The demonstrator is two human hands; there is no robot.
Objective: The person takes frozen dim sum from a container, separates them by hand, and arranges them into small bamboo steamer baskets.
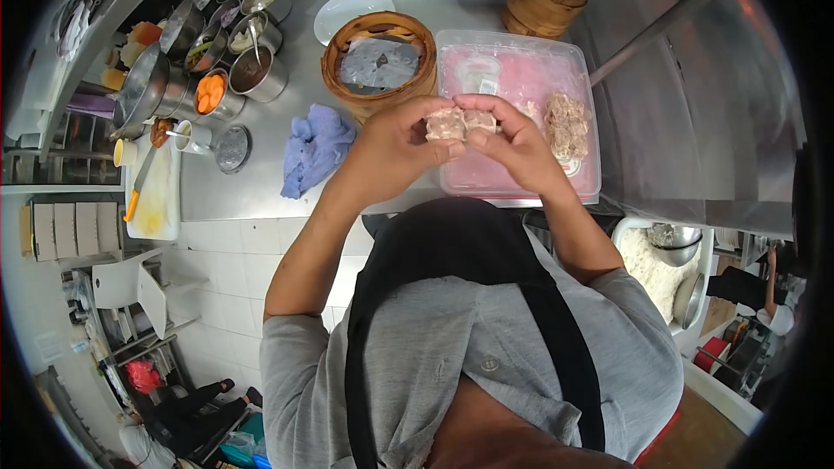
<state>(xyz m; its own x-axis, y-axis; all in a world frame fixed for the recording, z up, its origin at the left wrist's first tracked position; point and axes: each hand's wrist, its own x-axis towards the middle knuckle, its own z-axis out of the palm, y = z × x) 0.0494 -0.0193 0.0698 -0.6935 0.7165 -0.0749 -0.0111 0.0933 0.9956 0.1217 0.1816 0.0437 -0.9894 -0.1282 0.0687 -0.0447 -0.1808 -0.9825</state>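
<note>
Presently, I see 2 dumplings (446,125) pinched side by side in the fingers (506,112) of the left hand (401,141) and right hand (519,144), by the plastic tray (556,184); a bamboo steamer (428,50) and blue cloth (314,148) rest on the steel counter (248,194).

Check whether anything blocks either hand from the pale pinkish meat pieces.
Nothing visible does. The left hand and right hand grip the pale pinkish meat pieces between them; the pink-and-clear plastic tray lies below.

We've got bright light, glare spot on the table (234,201) beyond the open steamer (369,102), softer sheen on the steel panel (712,87) to its right. Fisheye bends edges, corners black; steamer fairly sharp.
</note>
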